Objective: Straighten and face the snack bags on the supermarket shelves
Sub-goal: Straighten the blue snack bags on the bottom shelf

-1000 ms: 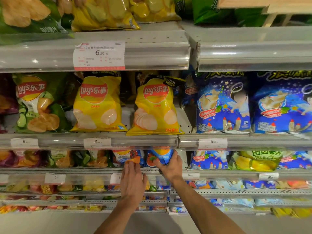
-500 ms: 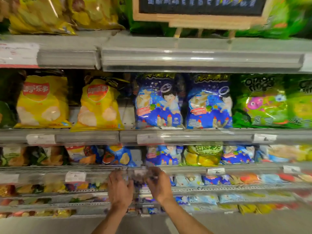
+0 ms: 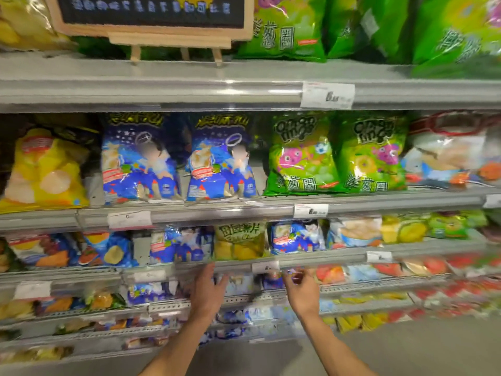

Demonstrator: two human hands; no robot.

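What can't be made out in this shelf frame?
Head view, the only view:
- Left hand and right hand: motion blur hides whether either grips a bag.
- Bags behind the hands: smeared, unreadable.
- Price tag: print too blurred.
- Chalkboard sign: top cut off, writing blurred.

Shelves (image 3: 244, 90): plain grey metal, white price tags (image 3: 327, 95) on the front rails.

Top shelf: small chalkboard sign (image 3: 151, 12), black face with pale blue writing, light wood frame; bright green bags (image 3: 284, 28) with white characters to its right.

Second shelf, left to right: yellow chip bag (image 3: 46, 169) with a red logo and pale chip pictures; two deep blue bags (image 3: 219, 158) with stars, yellow lettering and red labels; two lime-green bags (image 3: 303, 156) with pink and yellow cartoon figures; a white bag (image 3: 450, 153) with red and orange print.

Third shelf: blue bags (image 3: 295, 236) and a yellow-green bag (image 3: 240, 241).

Lower rows: blurred blue, red, yellow.
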